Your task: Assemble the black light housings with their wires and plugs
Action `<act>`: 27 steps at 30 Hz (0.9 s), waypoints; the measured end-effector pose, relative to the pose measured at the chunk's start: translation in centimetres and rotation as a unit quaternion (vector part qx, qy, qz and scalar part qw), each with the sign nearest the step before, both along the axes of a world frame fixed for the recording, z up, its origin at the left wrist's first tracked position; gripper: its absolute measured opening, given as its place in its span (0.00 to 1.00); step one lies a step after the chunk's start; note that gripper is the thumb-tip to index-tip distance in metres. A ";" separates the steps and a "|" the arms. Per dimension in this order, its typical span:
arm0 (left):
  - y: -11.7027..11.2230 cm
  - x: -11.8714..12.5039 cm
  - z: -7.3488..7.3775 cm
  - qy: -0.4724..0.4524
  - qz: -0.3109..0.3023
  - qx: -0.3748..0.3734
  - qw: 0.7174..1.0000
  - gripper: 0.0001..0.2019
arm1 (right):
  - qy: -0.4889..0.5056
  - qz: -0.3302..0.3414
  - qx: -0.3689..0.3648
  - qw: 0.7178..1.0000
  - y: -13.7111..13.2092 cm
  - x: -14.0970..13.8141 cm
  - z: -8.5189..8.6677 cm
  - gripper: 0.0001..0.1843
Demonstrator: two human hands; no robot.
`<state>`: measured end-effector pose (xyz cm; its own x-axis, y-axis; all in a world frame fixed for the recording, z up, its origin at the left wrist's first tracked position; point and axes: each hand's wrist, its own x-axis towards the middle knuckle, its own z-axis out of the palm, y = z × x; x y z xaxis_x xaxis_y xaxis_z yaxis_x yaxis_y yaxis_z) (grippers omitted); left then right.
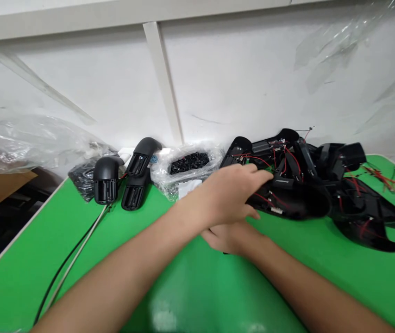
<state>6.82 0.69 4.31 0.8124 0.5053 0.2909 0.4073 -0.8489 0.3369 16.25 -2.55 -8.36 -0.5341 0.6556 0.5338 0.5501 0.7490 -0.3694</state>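
Observation:
My left hand (230, 192) reaches across the middle, its fingers stretched toward a pile of black plastic housings (287, 203). Thumb and fingers are apart, with nothing visible between them. Red wires (292, 162) and small connectors hang out of these shells. Below it, partly covered by the left wrist, my right hand (232, 236) is closed with its fingers curled to the left. A small dark edge shows under the right palm; what it belongs to is hidden. Just left of the hands sits a clear plastic bag (164, 173) holding small black parts (190, 163).
On the left of the green table (61, 231) stand several black rounded housings (106, 180) with open compartments. A black cable and a pale cable (75, 254) run toward the near edge. Clear plastic wrap (34, 143) lies at the back left. A white wall (253, 83) rises behind.

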 end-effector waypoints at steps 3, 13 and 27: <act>-0.9 -3.4 2.0 -0.236 0.084 -0.108 0.962 0.33 | 0.008 0.025 0.000 1.000 0.5 0.4 1.8 0.20; -2.0 -12.4 -2.8 -0.510 0.230 -0.295 0.775 0.25 | 0.138 -0.067 -0.190 0.970 2.0 2.7 4.8 0.15; -1.4 -10.2 -7.5 -0.400 0.347 -0.213 0.821 0.31 | -0.139 -0.118 -0.148 0.972 1.5 2.0 5.2 0.17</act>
<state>-3.39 -0.68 -3.16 -0.0793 0.9602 0.2678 0.2457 -0.2415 0.9388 18.21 -1.01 -3.19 -0.4474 0.8799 0.1598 0.8024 0.4739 -0.3628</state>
